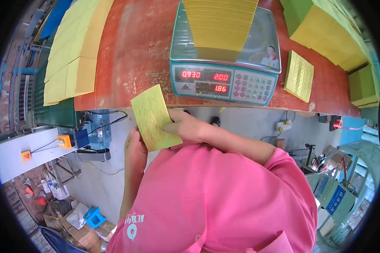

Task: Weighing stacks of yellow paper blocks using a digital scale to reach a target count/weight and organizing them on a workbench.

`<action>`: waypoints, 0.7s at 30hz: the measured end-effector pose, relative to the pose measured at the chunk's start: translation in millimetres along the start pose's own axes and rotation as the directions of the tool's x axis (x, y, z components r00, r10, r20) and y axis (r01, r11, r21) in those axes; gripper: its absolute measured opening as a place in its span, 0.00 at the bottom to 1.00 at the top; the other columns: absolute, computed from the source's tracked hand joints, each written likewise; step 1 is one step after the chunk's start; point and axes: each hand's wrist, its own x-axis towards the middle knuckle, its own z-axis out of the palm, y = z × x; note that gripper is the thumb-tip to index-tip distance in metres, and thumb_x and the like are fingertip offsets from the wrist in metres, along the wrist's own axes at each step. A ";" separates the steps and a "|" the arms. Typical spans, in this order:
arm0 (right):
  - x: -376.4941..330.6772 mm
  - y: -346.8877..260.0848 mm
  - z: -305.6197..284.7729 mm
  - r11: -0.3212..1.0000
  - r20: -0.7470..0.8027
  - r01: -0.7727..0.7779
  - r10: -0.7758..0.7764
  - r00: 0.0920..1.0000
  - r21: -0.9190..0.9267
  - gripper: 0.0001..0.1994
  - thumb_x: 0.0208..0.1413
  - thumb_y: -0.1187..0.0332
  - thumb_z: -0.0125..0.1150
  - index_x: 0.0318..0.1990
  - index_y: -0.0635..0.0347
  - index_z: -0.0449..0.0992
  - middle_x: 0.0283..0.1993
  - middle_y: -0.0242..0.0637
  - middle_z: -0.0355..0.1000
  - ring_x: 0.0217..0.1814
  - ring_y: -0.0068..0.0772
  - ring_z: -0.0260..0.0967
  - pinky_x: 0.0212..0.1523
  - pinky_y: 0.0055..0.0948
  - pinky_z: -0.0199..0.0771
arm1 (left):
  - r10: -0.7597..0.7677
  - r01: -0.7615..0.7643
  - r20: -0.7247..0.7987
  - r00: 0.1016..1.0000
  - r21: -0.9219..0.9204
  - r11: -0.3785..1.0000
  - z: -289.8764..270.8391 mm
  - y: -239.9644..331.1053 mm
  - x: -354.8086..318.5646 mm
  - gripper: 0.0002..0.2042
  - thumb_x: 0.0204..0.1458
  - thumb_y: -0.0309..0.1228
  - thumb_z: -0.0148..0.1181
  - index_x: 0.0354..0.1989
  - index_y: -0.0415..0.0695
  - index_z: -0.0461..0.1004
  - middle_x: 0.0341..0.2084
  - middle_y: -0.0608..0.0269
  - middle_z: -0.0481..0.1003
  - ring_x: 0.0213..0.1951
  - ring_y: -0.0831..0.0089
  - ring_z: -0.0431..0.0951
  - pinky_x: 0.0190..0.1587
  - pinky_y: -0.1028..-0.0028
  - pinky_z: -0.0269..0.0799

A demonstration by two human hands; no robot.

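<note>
In front of my chest I hold a yellow paper stack [151, 114], tilted, with rows of curved stamped marks on its face. My left hand [135, 145] is at its lower left edge, the fingers partly hidden behind it. My right hand [185, 125] grips its right edge, fingers bent around it. Beyond my hands, on the red table [133, 55], stands a digital scale [223, 84] with lit red figures and a keypad. A tall pile of yellow paper [219, 25] rests on the scale's metal pan.
Long rows of yellow paper [78, 55] line the table's left side. More paper piles [329, 38] fill the right side, and one small stack [299, 76] lies beside the scale. Below are a blue motor [99, 130], a cable, a blue stool [94, 217] and machinery [337, 194].
</note>
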 end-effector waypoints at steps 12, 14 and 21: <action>-5.5 9.2 -13.5 0.997 -0.080 -0.002 0.008 0.997 0.073 0.21 0.55 0.73 0.52 0.58 0.68 0.66 0.46 0.42 0.72 0.46 0.33 0.72 0.42 0.32 0.76 | 0.180 -0.194 0.073 0.981 0.341 0.920 10.4 8.1 16.2 0.14 0.62 0.29 0.51 0.52 0.36 0.72 0.45 0.60 0.77 0.46 0.74 0.76 0.50 0.73 0.71; 2.3 6.4 -14.7 0.989 -0.116 -0.002 0.019 0.993 0.147 0.21 0.55 0.73 0.52 0.57 0.68 0.67 0.45 0.42 0.72 0.44 0.33 0.72 0.40 0.32 0.77 | 0.191 -0.205 0.075 0.979 0.351 0.913 11.9 16.0 25.2 0.13 0.62 0.29 0.51 0.51 0.36 0.72 0.44 0.61 0.77 0.45 0.75 0.76 0.48 0.74 0.71; 46.7 -3.5 -6.2 0.973 -0.206 0.187 -0.212 0.955 -0.132 0.18 0.56 0.73 0.52 0.55 0.68 0.68 0.44 0.44 0.72 0.40 0.31 0.72 0.38 0.32 0.77 | 0.280 -0.267 0.075 0.957 0.605 0.750 4.4 69.7 53.8 0.09 0.59 0.28 0.54 0.43 0.37 0.73 0.36 0.67 0.75 0.38 0.85 0.70 0.42 0.79 0.67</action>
